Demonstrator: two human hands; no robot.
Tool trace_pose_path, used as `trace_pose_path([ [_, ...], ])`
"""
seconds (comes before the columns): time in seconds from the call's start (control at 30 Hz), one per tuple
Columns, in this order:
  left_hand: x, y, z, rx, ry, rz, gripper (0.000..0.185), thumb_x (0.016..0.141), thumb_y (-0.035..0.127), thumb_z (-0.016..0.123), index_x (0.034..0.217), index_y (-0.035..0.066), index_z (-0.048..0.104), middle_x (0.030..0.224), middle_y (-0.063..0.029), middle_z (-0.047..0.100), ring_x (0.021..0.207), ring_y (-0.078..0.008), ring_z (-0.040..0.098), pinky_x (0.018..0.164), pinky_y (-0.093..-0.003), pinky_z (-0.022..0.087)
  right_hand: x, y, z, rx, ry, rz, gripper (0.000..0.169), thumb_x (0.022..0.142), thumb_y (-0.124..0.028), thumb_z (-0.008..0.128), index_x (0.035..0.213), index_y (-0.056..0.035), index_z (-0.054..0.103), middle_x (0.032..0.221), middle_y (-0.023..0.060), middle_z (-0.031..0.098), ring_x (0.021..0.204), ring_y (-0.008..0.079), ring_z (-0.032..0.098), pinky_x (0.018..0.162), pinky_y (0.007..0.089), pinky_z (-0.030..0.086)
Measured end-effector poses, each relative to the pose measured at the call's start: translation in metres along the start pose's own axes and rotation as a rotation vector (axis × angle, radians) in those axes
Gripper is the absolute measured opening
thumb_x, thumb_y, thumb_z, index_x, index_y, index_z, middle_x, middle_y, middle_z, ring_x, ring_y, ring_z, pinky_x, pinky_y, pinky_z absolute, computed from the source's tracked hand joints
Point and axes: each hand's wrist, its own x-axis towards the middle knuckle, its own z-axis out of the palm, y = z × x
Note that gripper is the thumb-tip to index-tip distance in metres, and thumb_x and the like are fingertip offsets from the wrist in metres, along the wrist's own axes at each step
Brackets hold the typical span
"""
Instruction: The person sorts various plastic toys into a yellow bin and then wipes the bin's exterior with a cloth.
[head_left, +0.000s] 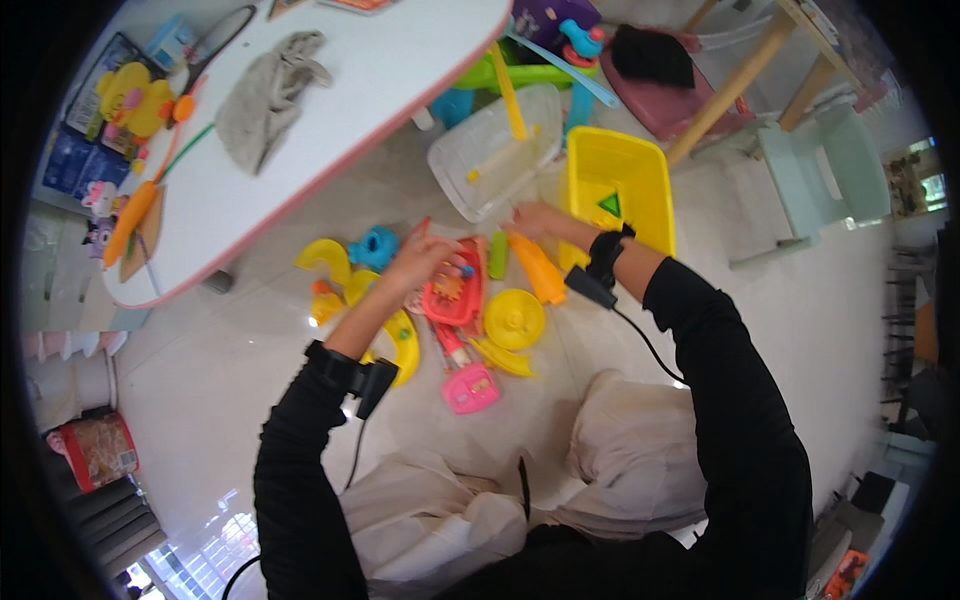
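My left hand (424, 259) is over the left edge of a red plastic toy tray (474, 296), its fingers apart. In that tray lie an orange gear-like piece (448, 287) and a small blue piece. My right hand (536, 222) hovers at the left side of a yellow plastic bin (658, 176), above an orange tapered toy piece (541, 274); its fingertips are blurred. A green block (498, 256) lies between the tray and the orange piece. Inside the bin are a green triangle (611, 204) and a yellow piece, partly hidden by my right wrist.
On the floor nearby are a yellow round piece (514, 319), yellow curved tracks (405, 349), a blue toy (375, 247), a yellow duck (326, 304) and a pink toy case (471, 390). A clear plastic lid (495, 154) lies beyond. A white table (360, 97) borders the left.
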Motion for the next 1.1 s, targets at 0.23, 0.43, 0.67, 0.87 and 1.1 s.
trace_pose_path([
  [0.23,0.001,-0.002,0.008,0.013,0.019,-0.149,0.025,0.085,0.022,0.044,0.100,0.003,0.052,0.088,-0.0072,0.059,0.077,-0.0128,0.058,0.067,-0.0229,0.046,-0.036,0.019,-0.132,0.462,-0.269,0.231,0.028,0.078,-0.032,0.051,0.078,-0.0047,0.057,0.065,0.0040,0.057,0.052,0.0112,0.052,0.051,0.0237,0.043],
  [0.43,0.012,-0.006,0.016,0.037,-0.003,-0.170,0.026,0.085,0.022,0.044,0.101,0.004,0.052,0.089,-0.0068,0.059,0.077,-0.0124,0.058,0.067,-0.0232,0.046,-0.061,0.093,-0.103,-0.253,-0.393,0.376,0.041,0.070,-0.038,0.059,0.090,-0.0024,0.056,0.072,0.0070,0.059,0.057,0.0162,0.054,0.052,0.0261,0.044],
  [0.67,0.009,-0.008,0.014,0.034,0.026,-0.208,0.026,0.086,0.024,0.043,0.100,0.005,0.053,0.088,-0.0068,0.059,0.078,-0.0134,0.059,0.069,-0.0218,0.046,-0.080,0.096,-0.078,-0.295,-0.461,0.462,0.055,0.060,-0.033,0.068,0.105,-0.0057,0.051,0.092,0.0113,0.058,0.070,0.0199,0.059,0.061,0.0262,0.048],
  [0.87,0.017,-0.007,0.020,0.068,-0.010,-0.196,0.028,0.086,0.025,0.043,0.102,0.005,0.053,0.090,-0.0061,0.059,0.079,-0.0120,0.057,0.071,-0.0221,0.045,-0.079,0.109,-0.090,-0.274,-0.481,0.444,0.038,0.064,-0.025,0.063,0.095,-0.0049,0.057,0.084,0.0101,0.059,0.068,0.0191,0.060,0.059,0.0252,0.048],
  [1.1,0.014,-0.003,0.026,0.067,-0.006,-0.173,0.032,0.085,0.028,0.045,0.107,0.005,0.050,0.091,-0.0048,0.059,0.080,-0.0108,0.057,0.071,-0.0217,0.044,-0.070,0.059,-0.152,-0.138,-0.405,0.424,0.029,0.075,-0.025,0.053,0.090,-0.0015,0.058,0.086,0.0056,0.056,0.070,0.0134,0.055,0.063,0.0231,0.046],
])
